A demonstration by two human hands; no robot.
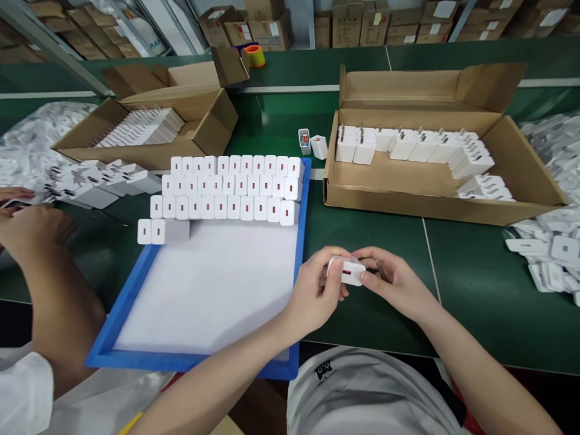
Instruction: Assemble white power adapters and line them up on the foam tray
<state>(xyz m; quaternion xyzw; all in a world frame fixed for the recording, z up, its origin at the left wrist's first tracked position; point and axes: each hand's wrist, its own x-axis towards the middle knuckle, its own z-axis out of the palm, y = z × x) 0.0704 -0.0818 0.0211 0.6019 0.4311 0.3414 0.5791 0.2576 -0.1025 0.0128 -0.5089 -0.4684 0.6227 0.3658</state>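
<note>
a white charger (348, 270) is held just above the bench (471, 284), near its front edge and just to the right of the blue tray (301, 241). its long axis runs roughly along the front edge, left to right, and the face with the red port is turned back towards the person. the left hand (317, 293) is closed around its left end, fingers curled over the top. the right hand (396, 284) pinches its right end between thumb and fingertips, and whether the prongs lie under those fingers cannot be told.

on the tray's white sheet, rows of chargers (231, 187) stand packed along the far end, red ports facing forward, with a short row begun at the left. two loose chargers (312, 144) stand beyond the tray's far right corner. to the right an open cardboard box (408, 202) holds more plugs (408, 145) along its far wall. a second box (212, 121) sits at the far left, with a heap of adapters (95, 181) before it. a co-worker's hand (27, 226) rests at the bench's left edge.
</note>
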